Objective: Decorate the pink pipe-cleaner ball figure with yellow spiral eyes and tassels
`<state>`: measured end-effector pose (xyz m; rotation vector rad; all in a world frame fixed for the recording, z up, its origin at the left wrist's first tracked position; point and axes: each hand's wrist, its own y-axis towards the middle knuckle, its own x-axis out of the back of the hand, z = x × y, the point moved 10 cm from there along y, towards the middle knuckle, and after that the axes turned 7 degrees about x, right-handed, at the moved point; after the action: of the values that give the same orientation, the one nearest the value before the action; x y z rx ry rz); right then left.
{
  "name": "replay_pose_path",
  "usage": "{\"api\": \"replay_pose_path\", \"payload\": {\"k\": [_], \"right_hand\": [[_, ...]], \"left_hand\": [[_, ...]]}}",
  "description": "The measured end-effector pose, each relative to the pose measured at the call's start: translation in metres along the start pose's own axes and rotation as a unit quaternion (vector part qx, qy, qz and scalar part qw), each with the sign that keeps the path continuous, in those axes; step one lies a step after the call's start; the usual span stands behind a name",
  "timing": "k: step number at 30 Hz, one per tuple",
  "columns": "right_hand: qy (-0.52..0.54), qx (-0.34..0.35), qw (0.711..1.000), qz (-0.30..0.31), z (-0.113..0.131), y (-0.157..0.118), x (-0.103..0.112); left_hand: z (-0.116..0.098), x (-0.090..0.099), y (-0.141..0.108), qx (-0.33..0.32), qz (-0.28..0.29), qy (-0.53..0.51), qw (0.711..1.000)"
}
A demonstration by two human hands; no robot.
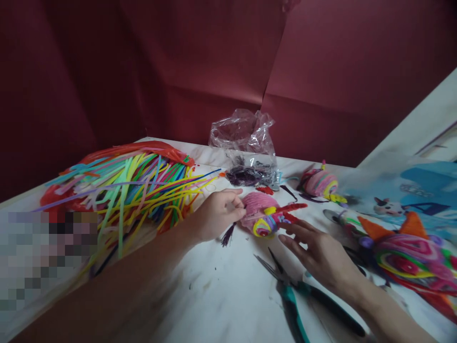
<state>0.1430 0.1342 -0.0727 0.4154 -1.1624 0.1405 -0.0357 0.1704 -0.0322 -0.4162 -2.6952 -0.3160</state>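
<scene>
A pink figure wound from pipe cleaners (pixel 257 206), with a yellow-ringed eye and red strips on its right, sits on the white table. My left hand (pixel 218 214) is closed at its left edge, thumb and finger pinched on it. A dark purple tassel (pixel 228 234) hangs below those fingers. My right hand (pixel 317 247) has its fingers stretched apart, the tips at the figure's right side; whether they press on it I cannot tell. Just below the figure lie pliers (pixel 283 281) with green and black handles, jaws parted.
Colourful pipe cleaners (pixel 143 178) pile up on a red plastic bag (pixel 164 148) at left. A clear bag (pixel 246 138) with dark tassels stands at the back. Another pink figure (pixel 321 182) and a larger horned one (pixel 410 262) lie at right. A maroon sheet (pixel 200 62) stands behind.
</scene>
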Motion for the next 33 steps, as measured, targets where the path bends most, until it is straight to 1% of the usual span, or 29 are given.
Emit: {"api": "replay_pose_path", "payload": {"k": [2,5,7,9,13,16,18,22,25,28,30,33], "right_hand": [[0.024,-0.012,1.000,-0.003,-0.004,0.000,0.000],[0.077,-0.027,0.997,-0.006,-0.010,0.000,0.000],[0.118,-0.036,0.992,-0.007,-0.015,0.000,-0.002],[0.159,-0.041,0.986,-0.008,-0.018,0.000,-0.003],[0.238,-0.033,0.971,0.001,-0.017,0.006,-0.012],[0.294,-0.016,0.956,0.016,-0.012,0.015,-0.020],[0.331,0.000,0.943,0.029,-0.006,0.022,-0.024],[0.398,0.034,0.914,0.064,0.004,0.034,-0.030],[0.431,0.047,0.898,0.078,0.004,0.043,-0.032],[0.463,0.044,0.881,0.085,0.002,0.051,-0.036],[0.488,0.038,0.867,0.091,0.003,0.055,-0.039],[0.517,0.012,0.850,0.099,0.005,0.057,-0.045]], "left_hand": [[-0.008,-0.010,0.013,-0.026,0.010,0.020,0.999],[-0.009,-0.027,0.031,-0.037,0.035,0.026,0.998],[-0.005,-0.036,0.035,-0.043,0.053,0.029,0.997],[-0.002,-0.040,0.032,-0.050,0.057,0.033,0.997],[-0.001,-0.038,0.014,-0.062,0.037,0.050,0.996],[-0.006,-0.038,0.002,-0.069,0.027,0.064,0.995],[-0.010,-0.039,-0.001,-0.077,0.021,0.070,0.994],[-0.017,-0.034,0.000,-0.095,-0.016,0.070,0.993],[-0.017,-0.029,0.002,-0.092,-0.050,0.073,0.992],[-0.014,-0.026,0.004,-0.092,-0.062,0.069,0.991],[-0.013,-0.027,0.005,-0.096,-0.061,0.064,0.991],[-0.009,-0.028,0.008,-0.100,-0.060,0.067,0.991]]}}
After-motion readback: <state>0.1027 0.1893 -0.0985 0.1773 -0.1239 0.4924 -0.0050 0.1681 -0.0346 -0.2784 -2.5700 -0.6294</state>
